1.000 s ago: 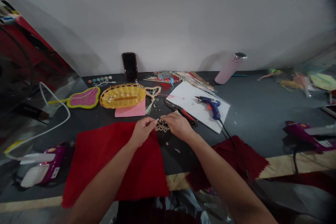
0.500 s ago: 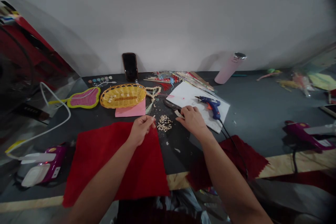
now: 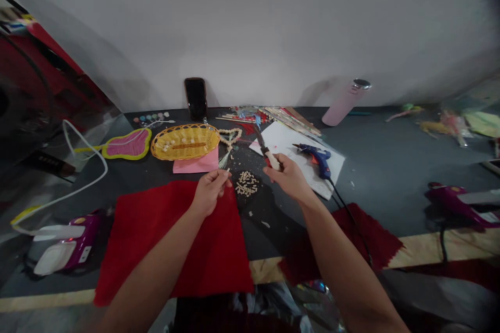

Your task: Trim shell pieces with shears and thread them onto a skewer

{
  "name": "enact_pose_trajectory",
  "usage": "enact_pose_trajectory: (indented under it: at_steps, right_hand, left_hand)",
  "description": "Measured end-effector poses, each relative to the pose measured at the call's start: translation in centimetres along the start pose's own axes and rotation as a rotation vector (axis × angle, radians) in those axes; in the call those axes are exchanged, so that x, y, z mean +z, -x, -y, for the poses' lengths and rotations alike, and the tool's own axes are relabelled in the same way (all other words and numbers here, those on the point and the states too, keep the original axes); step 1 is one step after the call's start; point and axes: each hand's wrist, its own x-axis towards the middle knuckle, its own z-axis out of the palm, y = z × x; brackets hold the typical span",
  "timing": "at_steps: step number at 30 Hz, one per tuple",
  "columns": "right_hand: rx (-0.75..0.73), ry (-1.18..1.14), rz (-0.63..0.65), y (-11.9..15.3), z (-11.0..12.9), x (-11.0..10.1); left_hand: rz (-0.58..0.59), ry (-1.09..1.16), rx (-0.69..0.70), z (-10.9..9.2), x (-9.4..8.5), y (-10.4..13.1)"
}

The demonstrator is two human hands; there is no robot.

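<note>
My left hand [image 3: 211, 190] is closed in a pinch on a small pale wooden piece [image 3: 228, 170], above the corner of the red felt sheet [image 3: 175, 239]. In my right hand [image 3: 289, 177] is a knife [image 3: 269, 155], its pale handle in my fingers and its dark blade pointing up and away to the left. Between the hands, on the dark table, lies a pile of short cut wooden pieces [image 3: 246, 184]. A blue glue gun [image 3: 318, 158] rests on the white sheet [image 3: 281, 138] just beyond my right hand.
Behind my left hand stands a yellow woven basket [image 3: 185, 141] with small pieces inside, partly over pink paper [image 3: 195, 165]. A phone [image 3: 196, 98] leans on the back wall. A pink bottle [image 3: 346, 103] stands at the back right. Purple devices [image 3: 80, 242] sit at both sides.
My right hand has picked the knife up off the table and now holds it raised with the blade forward. My left hand has stayed almost in place, still pinching the small piece.
</note>
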Motion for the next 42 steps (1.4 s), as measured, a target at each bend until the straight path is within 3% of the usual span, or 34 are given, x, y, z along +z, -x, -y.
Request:
enact_pose_trajectory:
  at_steps: [3,6,8,12,17,29,42]
  right_hand:
    - [-0.162,0.058,0.052,0.3,0.4,0.8]
    - [-0.364,0.256,0.075,0.4,0.2,1.4]
    - [-0.418,0.407,0.126,0.5,0.0,1.5]
    - [-0.397,0.644,0.186,0.9,0.1,1.6]
    - [-0.36,0.767,0.227,1.2,0.6,1.4]
    - [-0.373,0.777,0.296,1.1,0.6,1.5]
    - [-0.391,0.805,0.275,1.1,0.6,1.8]
  left_hand:
    - [-0.019,0.088,0.012,-0.5,0.0,0.0]
    - [-0.021,0.165,0.034,-0.8,-0.3,-0.1]
    - [-0.031,0.193,0.043,-0.7,-0.6,-0.3]
    - [-0.061,0.202,0.058,-0.4,-0.9,-0.6]
    - [-0.045,0.171,0.098,-0.2,-0.9,-0.7]
    - [-0.037,0.099,0.105,0.1,-1.0,-0.8]
    - [-0.001,-0.057,0.12,0.2,-0.7,-0.4]
